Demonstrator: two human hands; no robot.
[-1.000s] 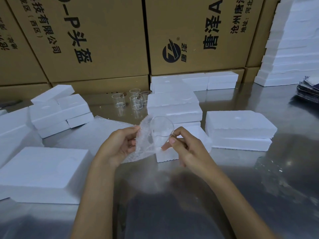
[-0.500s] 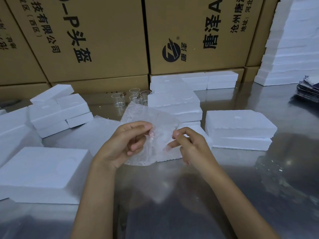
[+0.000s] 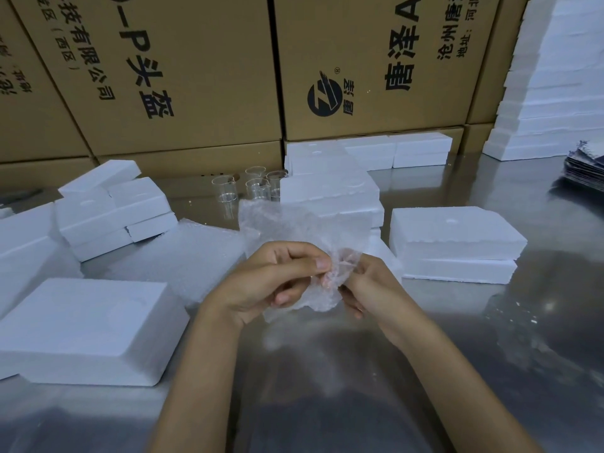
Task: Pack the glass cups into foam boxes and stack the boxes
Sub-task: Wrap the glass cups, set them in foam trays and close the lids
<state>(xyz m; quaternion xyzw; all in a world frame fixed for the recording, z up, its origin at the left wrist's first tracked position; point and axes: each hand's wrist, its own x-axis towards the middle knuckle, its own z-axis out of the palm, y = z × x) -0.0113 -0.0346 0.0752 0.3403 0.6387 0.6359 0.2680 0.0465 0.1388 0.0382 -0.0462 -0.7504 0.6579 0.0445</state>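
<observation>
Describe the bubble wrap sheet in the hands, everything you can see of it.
The bubble wrap sheet is a clear, dimpled plastic film, crumpled and bunched where the hands meet. Its upper part stands up loosely above the fingers, the white foam boxes showing through it; a shorter ragged edge hangs below. The left hand pinches it with thumb and fingers, and the right hand grips it from the other side. It is held above the shiny metal table, not touching it. Whether a cup is inside cannot be told.

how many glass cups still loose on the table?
4, clustered at the back by the cartons: far-left cup, rear cup, front-middle cup, right cup against the foam stack, which may hide more.
</observation>
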